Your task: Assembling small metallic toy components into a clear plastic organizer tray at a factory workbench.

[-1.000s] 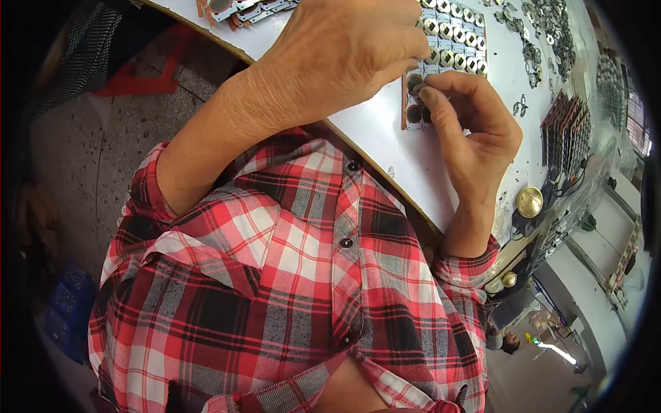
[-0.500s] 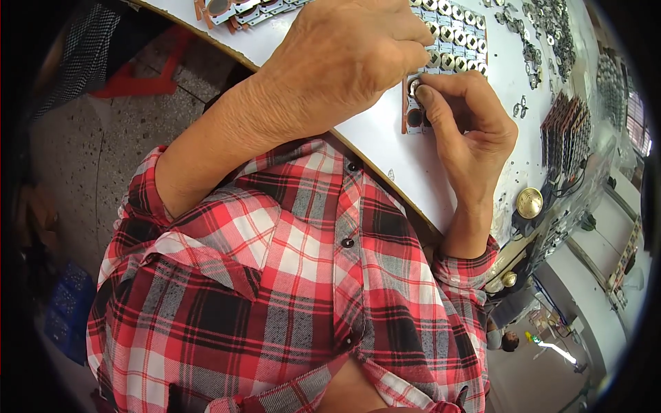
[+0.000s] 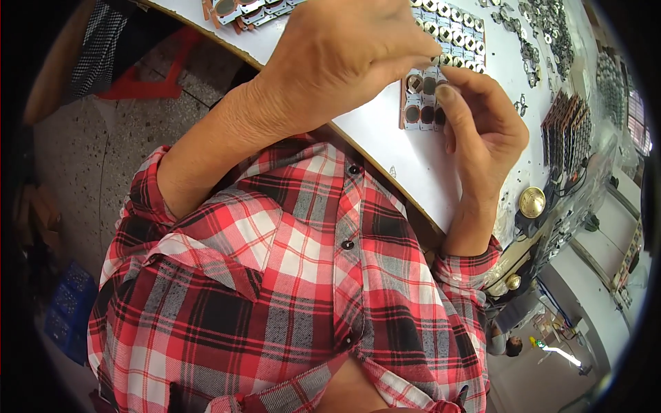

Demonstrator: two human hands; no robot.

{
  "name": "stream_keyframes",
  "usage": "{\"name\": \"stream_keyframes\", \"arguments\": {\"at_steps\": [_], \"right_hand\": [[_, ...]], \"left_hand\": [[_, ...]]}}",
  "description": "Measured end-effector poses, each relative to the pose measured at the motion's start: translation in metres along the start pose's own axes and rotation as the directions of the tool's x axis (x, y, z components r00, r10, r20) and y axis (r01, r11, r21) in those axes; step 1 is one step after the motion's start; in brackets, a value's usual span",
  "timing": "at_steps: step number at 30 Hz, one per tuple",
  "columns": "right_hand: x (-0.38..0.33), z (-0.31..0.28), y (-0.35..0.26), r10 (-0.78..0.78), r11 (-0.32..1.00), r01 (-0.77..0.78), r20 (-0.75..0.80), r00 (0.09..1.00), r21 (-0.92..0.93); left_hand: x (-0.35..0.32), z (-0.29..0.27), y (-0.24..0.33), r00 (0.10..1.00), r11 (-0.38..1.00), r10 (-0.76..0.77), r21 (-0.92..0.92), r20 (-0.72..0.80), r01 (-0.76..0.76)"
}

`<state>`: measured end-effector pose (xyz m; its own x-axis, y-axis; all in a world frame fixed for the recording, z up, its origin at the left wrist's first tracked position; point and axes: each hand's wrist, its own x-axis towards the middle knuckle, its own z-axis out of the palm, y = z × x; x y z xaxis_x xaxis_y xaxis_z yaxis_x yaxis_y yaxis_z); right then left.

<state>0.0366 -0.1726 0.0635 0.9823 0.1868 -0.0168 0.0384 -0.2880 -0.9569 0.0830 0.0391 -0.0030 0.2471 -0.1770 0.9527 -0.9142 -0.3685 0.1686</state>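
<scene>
Over the white table, my left hand [image 3: 348,55] is closed in a pinch. Its fingertips meet the index finger of my right hand [image 3: 490,124], and whatever they hold is too small or hidden to make out. My right thumb and index finger are bent close together. Beneath them lies a panel of small boards [image 3: 412,124] with dark round spots, partly covered by my right fingers. A metal ring-shaped part [image 3: 414,84] sits on one spot at the panel's left. Just beyond is a section filled with rows of silvery round parts [image 3: 458,38].
Loose small metal parts [image 3: 530,55] are scattered at the far right. Stacked panels [image 3: 566,131] stand near the right edge, with a round brass-coloured object [image 3: 532,202] closer to me. More panels [image 3: 251,12] lie at the far left. A red stool [image 3: 148,86] is on the floor.
My right thumb and index finger have moved right, off the ring-shaped part, uncovering more dark spots. My left fingertips have come right and down to meet the right index finger.
</scene>
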Motion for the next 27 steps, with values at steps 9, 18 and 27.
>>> {"name": "stream_keyframes", "arguments": {"at_steps": [9,18,27], "right_hand": [[0.003,-0.004,-0.002,-0.013,0.976,0.024,-0.053,0.999,0.218],[0.002,-0.010,-0.001,-0.001,0.948,0.002,-0.002,1.000,0.317],[0.002,-0.010,0.006,-0.042,0.978,0.038,0.014,0.999,0.205]], "left_hand": [[0.011,0.003,0.024,0.944,0.742,-0.277,-0.585,0.178,0.328],[0.051,-0.014,0.058,0.185,-0.209,-0.755,-0.499,0.629,0.841],[0.047,-0.016,0.055,0.236,-0.131,-0.755,-0.494,0.611,0.860]]}}
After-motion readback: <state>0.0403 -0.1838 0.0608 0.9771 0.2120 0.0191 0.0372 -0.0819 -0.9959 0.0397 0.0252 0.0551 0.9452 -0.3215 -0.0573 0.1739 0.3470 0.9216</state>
